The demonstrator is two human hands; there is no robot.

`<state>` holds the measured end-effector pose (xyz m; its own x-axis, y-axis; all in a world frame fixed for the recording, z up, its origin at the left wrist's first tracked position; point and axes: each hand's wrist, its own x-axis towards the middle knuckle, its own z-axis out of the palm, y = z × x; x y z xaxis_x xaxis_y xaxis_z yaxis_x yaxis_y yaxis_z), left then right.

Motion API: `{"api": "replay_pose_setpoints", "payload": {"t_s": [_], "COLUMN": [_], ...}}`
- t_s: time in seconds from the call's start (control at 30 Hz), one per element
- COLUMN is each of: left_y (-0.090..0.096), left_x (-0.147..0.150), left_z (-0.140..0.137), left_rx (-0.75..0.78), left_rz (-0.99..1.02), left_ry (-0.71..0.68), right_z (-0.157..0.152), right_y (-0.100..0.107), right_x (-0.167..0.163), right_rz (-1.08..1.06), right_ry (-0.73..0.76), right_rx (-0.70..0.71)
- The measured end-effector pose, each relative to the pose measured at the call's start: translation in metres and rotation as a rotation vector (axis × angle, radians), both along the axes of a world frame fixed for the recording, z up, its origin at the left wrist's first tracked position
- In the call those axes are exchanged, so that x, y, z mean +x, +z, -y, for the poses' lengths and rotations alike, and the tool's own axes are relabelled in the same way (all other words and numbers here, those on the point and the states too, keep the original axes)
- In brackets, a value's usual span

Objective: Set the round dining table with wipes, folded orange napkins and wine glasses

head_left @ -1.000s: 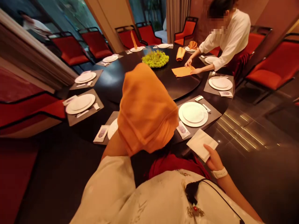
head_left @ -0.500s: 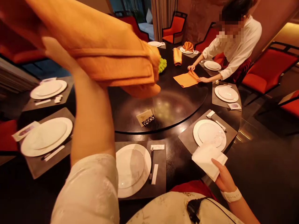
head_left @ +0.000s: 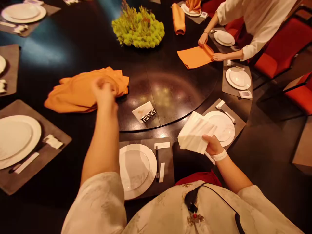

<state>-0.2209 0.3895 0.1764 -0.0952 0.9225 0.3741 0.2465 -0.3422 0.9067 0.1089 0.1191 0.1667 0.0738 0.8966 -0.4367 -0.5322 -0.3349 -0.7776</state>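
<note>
Left of the frame's centre, the left hand [head_left: 105,92] is over the orange cloth [head_left: 75,92] on the dark table [head_left: 80,42], too blurred to tell its grip. Right of centre, the right hand [head_left: 214,145] clamps white napkins [head_left: 192,133].

Glossy black round table [head_left: 80,42], red chairs [head_left: 289,39] along the right, dark floor [head_left: 270,159], warm reflections [head_left: 170,92], bluish sheen [head_left: 46,48].

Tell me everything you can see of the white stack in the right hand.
The white stack looks like folded, squarish sheets, layered and slightly uneven at the edges; whether paper or cloth, I cannot tell. It is held aslant in the view, apparently in the air, gripped near its lower right corner by the right hand. In the picture it overlaps part of a white plate.
</note>
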Motion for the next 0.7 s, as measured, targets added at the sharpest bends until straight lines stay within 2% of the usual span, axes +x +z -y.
{"api": "replay_pose_setpoints", "payload": {"t_s": [0.07, 0.13, 0.2, 0.27, 0.37, 0.43, 0.5, 0.57, 0.63, 0.7], "left_y": [-0.015, -0.02, -0.019, -0.019, -0.023, -0.029, -0.033, -0.035, -0.034, -0.029], "left_x": [0.024, 0.054, 0.085, 0.111, 0.136, 0.144, 0.148, 0.15, 0.151, 0.156], "left_z": [0.043, 0.095, 0.14, 0.17, 0.188, 0.192, 0.194, 0.196, 0.2, 0.206], "left_rx": [-0.157, -0.233, -0.319, -0.421, -0.628, -0.784, -0.875, -0.827, -0.649, -0.422], "left_rz": [0.01, -0.041, -0.035, 0.052, 0.299, 0.454, 0.537, 0.552, 0.493, 0.334], "left_ry": [-0.13, -0.412, -0.63, -0.71, -0.643, -0.578, -0.499, -0.362, -0.164, 0.033], "right_z": [-0.016, -0.03, -0.041, -0.048, -0.054, -0.056, -0.058, -0.058, -0.056, -0.052], "right_y": [-0.004, -0.007, -0.007, -0.006, -0.007, -0.01, -0.015, -0.02, -0.023, -0.023], "right_x": [-0.003, -0.005, -0.005, -0.003, 0.005, 0.016, 0.03, 0.044, 0.054, 0.054], "right_rz": [0.051, 0.099, 0.112, 0.096, 0.085, 0.093, 0.097, 0.129, 0.234, 0.34], "right_ry": [0.039, 0.095, 0.174, 0.263, 0.373, 0.436, 0.485, 0.531, 0.473, 0.348], "right_rx": [0.09, 0.149, 0.186, 0.198, 0.204, 0.216, 0.211, 0.152, 0.115, 0.16]}}
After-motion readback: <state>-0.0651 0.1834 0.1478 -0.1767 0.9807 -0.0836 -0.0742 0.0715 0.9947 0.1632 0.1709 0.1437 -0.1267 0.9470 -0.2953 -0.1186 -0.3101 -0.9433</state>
